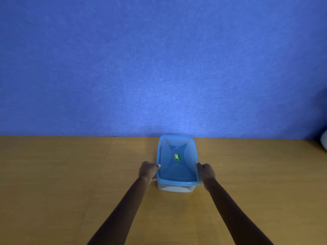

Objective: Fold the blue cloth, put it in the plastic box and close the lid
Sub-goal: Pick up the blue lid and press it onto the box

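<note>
A clear plastic box (175, 188) stands on the wooden table, near the blue wall. Its translucent blue lid (177, 167) with a green sticker (177, 156) lies flat on top of it. My left hand (148, 171) grips the lid's left edge near the front corner, thumb on the rim. My right hand (206, 172) grips the right edge the same way. A pale mass shows through the box's front wall; I cannot tell whether it is the blue cloth.
The wooden table (70, 174) stretches to both sides and toward me. A blue felt wall (159, 68) rises directly behind the box. A white object (324, 142) peeks in at the right edge.
</note>
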